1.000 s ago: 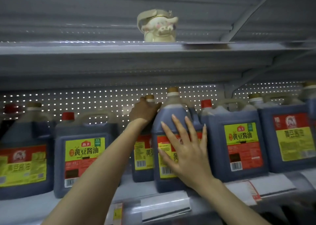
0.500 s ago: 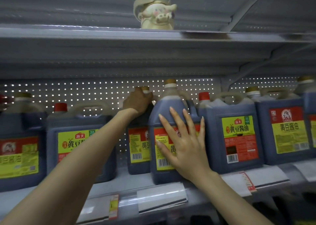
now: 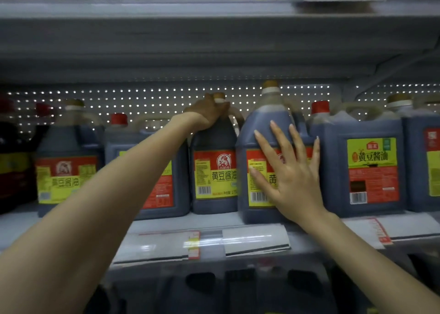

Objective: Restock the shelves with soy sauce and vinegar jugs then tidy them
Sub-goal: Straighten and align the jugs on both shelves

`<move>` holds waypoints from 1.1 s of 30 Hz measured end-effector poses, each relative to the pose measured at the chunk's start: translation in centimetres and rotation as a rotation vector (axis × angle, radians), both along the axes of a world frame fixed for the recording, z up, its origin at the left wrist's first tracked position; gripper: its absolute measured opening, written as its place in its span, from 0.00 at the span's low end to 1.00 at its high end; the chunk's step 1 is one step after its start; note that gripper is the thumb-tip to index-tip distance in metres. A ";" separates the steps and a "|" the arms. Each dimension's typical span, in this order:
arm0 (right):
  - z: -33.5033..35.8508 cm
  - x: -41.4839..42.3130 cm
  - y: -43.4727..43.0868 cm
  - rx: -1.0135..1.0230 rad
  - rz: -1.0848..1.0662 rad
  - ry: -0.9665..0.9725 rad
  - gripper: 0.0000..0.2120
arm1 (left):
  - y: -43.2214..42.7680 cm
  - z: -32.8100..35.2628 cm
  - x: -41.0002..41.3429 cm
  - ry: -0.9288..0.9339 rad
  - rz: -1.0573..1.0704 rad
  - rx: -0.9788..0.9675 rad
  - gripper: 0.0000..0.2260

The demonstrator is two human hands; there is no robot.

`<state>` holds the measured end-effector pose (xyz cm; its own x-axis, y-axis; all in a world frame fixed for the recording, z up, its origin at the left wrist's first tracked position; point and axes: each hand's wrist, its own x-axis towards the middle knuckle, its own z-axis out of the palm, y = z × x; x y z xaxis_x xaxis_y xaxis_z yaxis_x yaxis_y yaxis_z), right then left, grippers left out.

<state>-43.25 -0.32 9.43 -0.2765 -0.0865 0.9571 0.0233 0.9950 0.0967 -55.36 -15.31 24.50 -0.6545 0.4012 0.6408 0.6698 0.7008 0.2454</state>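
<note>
Two hands on one shelf (image 3: pixel 166 221). Your right hand (image 3: pixel 289 170): fingers spread, pressed flat on the front jug (image 3: pixel 257 132), standing at the shelf's near edge. Your left hand (image 3: pixel 207 114): curled round the top of the rear jug (image 3: pixel 214 175), just left and farther back.

left grip (image 3: pixel 207 114) curled on top of rear jug (image 3: pixel 214 170), right grip (image 3: pixel 292 182) flat against front jug (image 3: pixel 258 132)

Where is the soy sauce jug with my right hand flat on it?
In the head view, right of centre: the front jug stands on the shelf between the set-back jug your left hand grips and the red-capped jug.
</note>
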 end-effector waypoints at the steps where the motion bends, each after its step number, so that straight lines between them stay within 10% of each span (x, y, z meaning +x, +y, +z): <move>1: 0.0 -0.1 0.0 0.003 -0.002 0.001 0.29 | -0.8 -0.1 0.4 -0.008 0.043 -0.062 0.26; 11: -0.2 -1.0 -6.8 0.153 0.017 0.053 0.28 | -19.2 -7.2 2.1 0.410 0.430 -0.124 0.29; 33: 1.2 -7.9 -21.4 0.095 0.061 -0.220 0.40 | -28.6 -14.2 -1.5 0.215 0.492 0.008 0.36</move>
<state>-51.11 -21.74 10.60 -0.4692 -0.1964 0.8610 -0.0684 0.9801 0.1863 -56.90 -43.88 10.33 -0.6178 0.0742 0.7828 0.2981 0.9434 0.1458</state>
